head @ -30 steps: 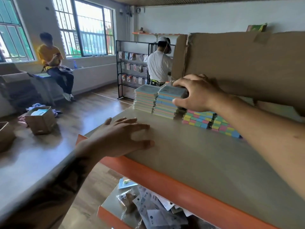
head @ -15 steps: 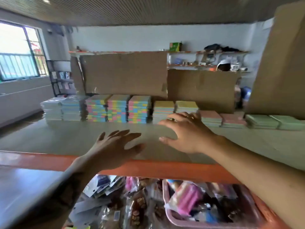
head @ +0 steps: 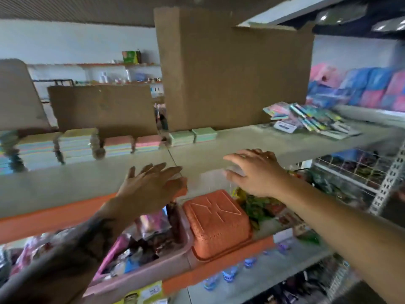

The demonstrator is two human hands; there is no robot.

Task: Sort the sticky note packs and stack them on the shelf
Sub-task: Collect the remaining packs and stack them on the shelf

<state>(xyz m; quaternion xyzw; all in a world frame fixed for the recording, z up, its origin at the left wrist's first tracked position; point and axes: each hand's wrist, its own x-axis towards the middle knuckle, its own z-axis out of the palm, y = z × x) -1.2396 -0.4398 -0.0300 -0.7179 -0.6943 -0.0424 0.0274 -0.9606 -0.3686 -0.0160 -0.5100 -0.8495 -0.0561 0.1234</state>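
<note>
Stacks of sticky note packs line the back of the grey shelf [head: 274, 141]: blurred pastel stacks [head: 74, 145] at the left, pink ones [head: 146, 142] in the middle, two low green stacks [head: 194, 135] to the right. A loose heap of colourful packs [head: 306, 118] lies further right on the shelf. My left hand [head: 151, 183] hovers at the shelf's orange front edge, fingers spread, holding nothing. My right hand [head: 255, 172] reaches over the shelf a little to the right, fingers extended and empty. Neither hand touches a pack.
Brown cardboard sheets [head: 232, 71] stand upright behind the stacks. Below the shelf sit an upturned orange basket [head: 219, 224], a pink tray [head: 144, 268] of packaged goods and small bottles. A wire rack [head: 355, 170] is at the right, with pink and blue bags [head: 361, 88] behind.
My view has swung right along the shelf. My right hand let go of the pack it gripped on a stack and both hands now travel empty towards the right.
</note>
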